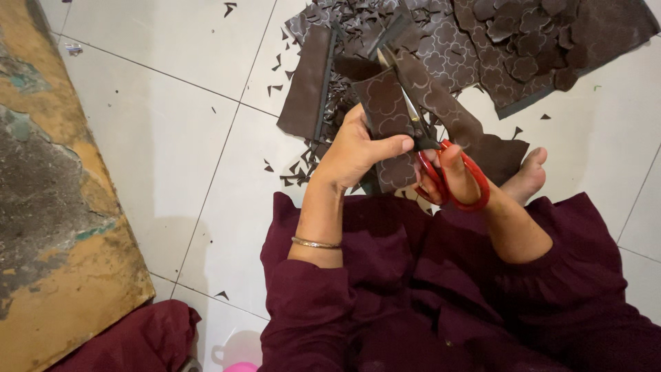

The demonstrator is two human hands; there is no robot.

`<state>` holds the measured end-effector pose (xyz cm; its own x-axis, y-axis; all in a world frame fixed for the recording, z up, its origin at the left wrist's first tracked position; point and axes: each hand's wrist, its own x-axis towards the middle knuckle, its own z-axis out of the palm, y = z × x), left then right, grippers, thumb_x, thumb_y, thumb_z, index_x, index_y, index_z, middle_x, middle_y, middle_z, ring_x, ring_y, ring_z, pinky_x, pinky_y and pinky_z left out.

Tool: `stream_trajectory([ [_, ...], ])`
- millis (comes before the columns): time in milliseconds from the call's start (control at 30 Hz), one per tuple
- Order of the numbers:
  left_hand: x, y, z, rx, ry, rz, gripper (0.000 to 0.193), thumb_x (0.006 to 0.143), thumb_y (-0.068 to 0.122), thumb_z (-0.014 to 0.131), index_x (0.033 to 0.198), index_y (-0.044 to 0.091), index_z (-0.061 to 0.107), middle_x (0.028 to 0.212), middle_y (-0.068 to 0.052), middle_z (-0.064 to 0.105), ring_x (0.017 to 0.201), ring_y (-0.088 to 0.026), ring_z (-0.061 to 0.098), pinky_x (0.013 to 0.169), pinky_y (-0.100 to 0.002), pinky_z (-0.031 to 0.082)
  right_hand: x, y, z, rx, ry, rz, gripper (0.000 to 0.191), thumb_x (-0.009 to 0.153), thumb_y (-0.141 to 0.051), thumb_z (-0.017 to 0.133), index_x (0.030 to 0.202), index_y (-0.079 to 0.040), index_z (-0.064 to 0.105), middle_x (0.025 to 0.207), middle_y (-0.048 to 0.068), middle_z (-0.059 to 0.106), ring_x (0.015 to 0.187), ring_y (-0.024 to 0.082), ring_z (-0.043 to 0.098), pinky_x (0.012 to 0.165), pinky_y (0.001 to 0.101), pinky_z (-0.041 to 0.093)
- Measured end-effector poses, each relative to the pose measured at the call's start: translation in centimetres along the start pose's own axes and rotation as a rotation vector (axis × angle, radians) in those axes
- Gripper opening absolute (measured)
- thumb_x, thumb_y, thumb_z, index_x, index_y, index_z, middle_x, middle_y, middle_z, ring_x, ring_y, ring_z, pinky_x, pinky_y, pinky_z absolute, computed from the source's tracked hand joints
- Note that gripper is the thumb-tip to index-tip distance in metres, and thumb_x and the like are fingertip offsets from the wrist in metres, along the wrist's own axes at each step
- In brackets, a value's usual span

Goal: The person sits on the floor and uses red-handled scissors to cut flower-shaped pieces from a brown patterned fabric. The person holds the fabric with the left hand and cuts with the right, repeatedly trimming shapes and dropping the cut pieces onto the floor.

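Closed tight, L hand (358, 148) pinches a brown strip (384, 117) w/ flower outlines drawn on it, thumb across the front, fingers behind. R hand (458, 176) has fingers thru the red loops of the scissors (430, 148); blades nearly shut, running up along the strip's R edge twd 12 o'clock. Strip sits mid-frame, above the lap. Left to right around: worn board (62, 207) at 9 o'clock, white tile floor (158, 138) w/ small offcuts (296, 169), flat brown piece (306, 86) at 11, pile of cut flower shapes (523, 41) at 1, bare foot (527, 176) at 3.
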<state>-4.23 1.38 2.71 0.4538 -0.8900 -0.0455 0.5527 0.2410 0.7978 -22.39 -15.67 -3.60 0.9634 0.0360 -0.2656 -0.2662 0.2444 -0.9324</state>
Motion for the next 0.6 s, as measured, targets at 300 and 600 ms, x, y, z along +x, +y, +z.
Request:
stream_trajectory([
  [300,-0.3,0.2,-0.1,0.077,-0.045,-0.025,0.046,0.084,-0.003,0.08,0.126,0.001,0.062,0.112,-0.003,0.07,0.1,-0.012,0.066,0.091,-0.03,0.056,-0.6,-3.7,0.8,-0.073,-0.028,0.095,0.107,0.07,-0.104,0.025,0.086,-0.002,0.055,0.071,0.005,0.054,0.065,0.018,0.053,0.064,0.0308,0.045],
  [600,-0.3,1.6,0.5,0.102,-0.18,0.086,0.069,0.079,0.001,0.076,0.142,0.02,0.054,0.123,0.004,0.069,0.107,-0.009,0.067,0.104,-0.025,0.05,0.3,0.0,-1.7,-0.077,-0.044,-0.051,0.104,0.087,-0.092,0.024,0.091,0.002,0.069,0.054,-0.002,0.052,0.046,0.011,0.05,0.044,0.0243,0.041],
])
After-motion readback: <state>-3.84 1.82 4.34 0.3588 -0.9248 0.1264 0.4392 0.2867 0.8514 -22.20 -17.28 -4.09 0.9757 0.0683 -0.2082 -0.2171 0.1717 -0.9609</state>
